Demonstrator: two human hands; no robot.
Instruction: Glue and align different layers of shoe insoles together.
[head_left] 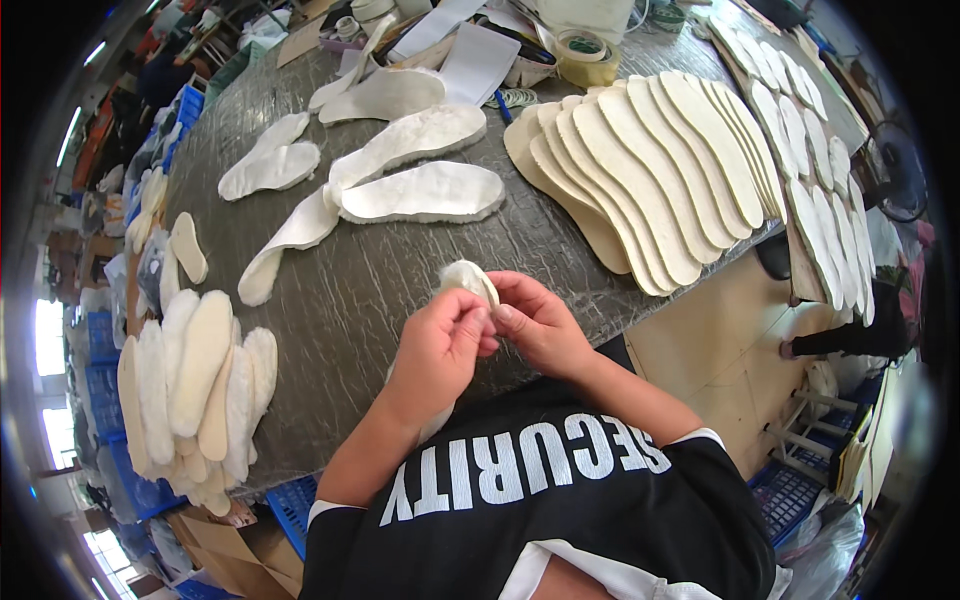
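Observation:
Close to my body, just above the table's near edge, both hands pinch a white fleecy insole (466, 276). My left hand (440, 340) has its fingers closed around the insole's side. My right hand (542, 325) grips its upper edge between thumb and fingers. Most of the insole is hidden by my hands; a pale strip shows under my left forearm. Beyond them lie several loose white fleece insole pieces (425, 192), some overlapping. To the right, cream felt insoles (630, 170) are fanned out in an overlapping row.
A pile of fleece insoles (200, 370) sits at the table's left edge. Rolls of tape (583, 48), papers (478, 62) and tubs crowd the far side. More white insoles (800, 140) lie on a board at right. A blue crate (790, 500) stands at lower right.

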